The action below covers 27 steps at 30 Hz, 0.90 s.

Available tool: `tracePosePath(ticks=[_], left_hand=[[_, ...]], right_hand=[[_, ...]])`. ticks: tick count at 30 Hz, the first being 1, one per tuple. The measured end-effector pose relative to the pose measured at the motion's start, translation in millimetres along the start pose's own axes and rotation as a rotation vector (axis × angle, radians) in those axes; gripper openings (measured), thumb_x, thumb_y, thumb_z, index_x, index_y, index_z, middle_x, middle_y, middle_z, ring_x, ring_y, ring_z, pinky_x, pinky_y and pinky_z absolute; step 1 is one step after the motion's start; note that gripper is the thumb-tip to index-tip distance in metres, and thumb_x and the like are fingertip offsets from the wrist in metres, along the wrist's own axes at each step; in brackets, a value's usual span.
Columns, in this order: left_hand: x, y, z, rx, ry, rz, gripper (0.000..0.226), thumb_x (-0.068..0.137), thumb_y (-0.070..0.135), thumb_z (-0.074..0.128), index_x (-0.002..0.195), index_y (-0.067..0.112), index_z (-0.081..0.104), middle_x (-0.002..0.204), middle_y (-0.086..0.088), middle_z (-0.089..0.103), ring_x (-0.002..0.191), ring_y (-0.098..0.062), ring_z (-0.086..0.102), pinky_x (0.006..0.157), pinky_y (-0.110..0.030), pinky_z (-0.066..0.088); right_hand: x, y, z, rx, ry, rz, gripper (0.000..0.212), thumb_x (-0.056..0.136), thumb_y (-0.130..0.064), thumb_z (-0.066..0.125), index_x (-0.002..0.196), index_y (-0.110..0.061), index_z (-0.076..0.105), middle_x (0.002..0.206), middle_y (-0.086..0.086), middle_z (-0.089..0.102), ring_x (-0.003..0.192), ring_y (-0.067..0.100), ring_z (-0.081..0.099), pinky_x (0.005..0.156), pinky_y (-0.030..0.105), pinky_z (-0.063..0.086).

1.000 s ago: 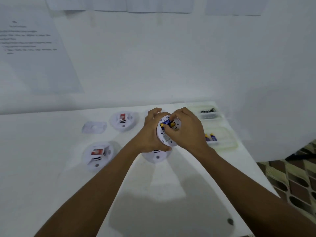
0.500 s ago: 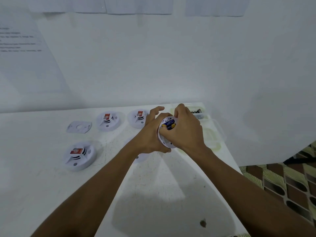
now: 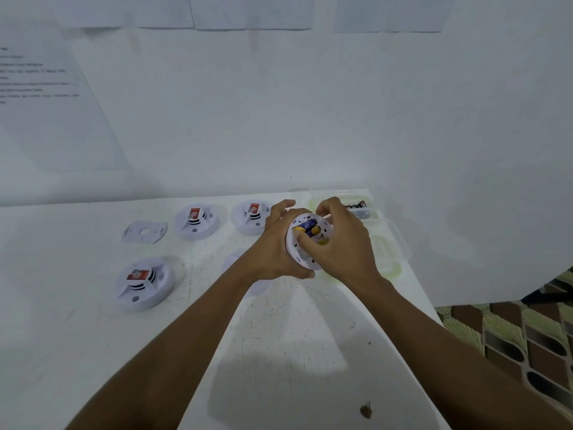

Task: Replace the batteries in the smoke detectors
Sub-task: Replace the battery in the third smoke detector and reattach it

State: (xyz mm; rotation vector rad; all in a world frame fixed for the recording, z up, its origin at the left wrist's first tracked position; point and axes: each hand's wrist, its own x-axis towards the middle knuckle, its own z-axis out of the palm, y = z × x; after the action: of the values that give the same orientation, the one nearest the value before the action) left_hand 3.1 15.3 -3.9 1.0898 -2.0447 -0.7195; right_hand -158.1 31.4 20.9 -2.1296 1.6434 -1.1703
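Note:
My left hand [image 3: 273, 249] grips a white round smoke detector [image 3: 302, 256], held above the table with its back side facing me. A blue and yellow battery [image 3: 307, 226] sits in its open compartment. My right hand [image 3: 338, 243] covers the detector's right side, thumb pressing on the battery and fingers curled over the rim. Three more white detectors with red labels lie on the table: one at the front left [image 3: 143, 283] and two at the back [image 3: 196, 219] [image 3: 251, 216].
A loose mounting plate [image 3: 145, 232] lies at the back left of the white table [image 3: 294, 352]. Clear plastic trays stand at the back right, one holding dark batteries [image 3: 356, 206], another [image 3: 392, 252] near the table's right edge. A white wall rises behind. Patterned floor shows at right.
The view has shifted, so more detectors show at the left. Both hands stay on the held detector, and my right thumb now presses lower on the battery.

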Motion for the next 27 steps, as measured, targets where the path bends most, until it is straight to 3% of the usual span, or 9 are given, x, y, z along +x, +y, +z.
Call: tracePosePath(ticks=[3,6,11,17,21,23,27], left_hand=[[0.2,2.9,1.9,0.002,-0.023,-0.01,0.088,0.047,0.035,0.088,0.116,0.054,0.036,0.115,0.065,0.011,0.141,-0.016,0.017,0.116,-0.041,0.023],[0.9,0.2,2.4,-0.024,-0.022,-0.031,0.089,0.046,0.035,0.087,0.118,0.049,0.036,0.128,0.047,0.014,0.143,-0.02,0.018,0.118,-0.045,0.022],[7.3,9.0,3.5,-0.049,-0.018,-0.073,0.08,0.052,0.033,0.082,0.115,0.045,0.035,0.127,0.035,0.017,0.142,-0.022,0.02,0.12,-0.047,0.017],[6.2,9.3,1.7,-0.01,-0.039,-0.043,0.088,0.047,0.044,0.086,0.119,0.048,0.037,0.131,0.039,0.017,0.135,0.005,0.01,0.117,-0.036,0.014],[6.8,15.8,3.0,-0.042,-0.022,0.004,0.095,0.043,0.054,0.078,0.117,0.078,0.023,0.124,0.055,0.016,0.141,-0.025,0.02,0.115,-0.04,0.019],[8.8,14.9,5.2,-0.047,-0.013,0.018,0.097,0.042,0.051,0.081,0.115,0.079,0.023,0.122,0.058,0.016,0.141,-0.029,0.022,0.115,-0.042,0.024],[11.1,-0.1,4.9,0.0,-0.002,-0.032,0.096,0.044,0.038,0.089,0.121,0.051,0.034,0.121,0.06,0.011,0.142,-0.019,0.018,0.116,-0.038,0.025]], right_hand=[[-1.6,7.5,3.1,0.05,0.043,-0.02,0.047,0.074,-0.053,0.069,0.108,-0.025,0.054,0.098,-0.009,0.065,0.087,0.012,0.062,0.07,0.029,0.054],[-0.3,16.9,7.1,0.08,0.064,-0.135,0.043,0.078,-0.047,0.069,0.111,-0.02,0.064,0.107,-0.004,0.065,0.093,0.006,0.058,0.08,0.029,0.054],[3.8,24.1,7.5,0.028,0.077,-0.278,0.03,0.08,-0.04,0.063,0.103,-0.023,0.073,0.124,0.002,0.061,0.106,0.02,0.058,0.087,0.036,0.046],[12.2,29.1,6.5,0.004,0.035,-0.397,0.022,0.082,-0.035,0.066,0.098,-0.021,0.073,0.119,0.002,0.061,0.107,0.021,0.051,0.087,0.049,0.046],[11.1,29.4,3.3,-0.022,0.08,-0.538,0.018,0.087,-0.026,0.067,0.097,-0.013,0.073,0.103,0.0,0.071,0.098,0.022,0.058,0.083,0.043,0.047],[11.1,26.2,-3.0,0.054,0.096,-0.458,0.017,0.088,-0.025,0.066,0.096,-0.011,0.072,0.094,-0.001,0.072,0.091,0.018,0.06,0.082,0.037,0.048],[15.9,31.2,-23.0,0.284,0.106,-0.13,0.013,0.087,-0.019,0.071,0.099,-0.015,0.069,0.083,-0.006,0.071,0.079,0.004,0.063,0.078,0.014,0.044]])
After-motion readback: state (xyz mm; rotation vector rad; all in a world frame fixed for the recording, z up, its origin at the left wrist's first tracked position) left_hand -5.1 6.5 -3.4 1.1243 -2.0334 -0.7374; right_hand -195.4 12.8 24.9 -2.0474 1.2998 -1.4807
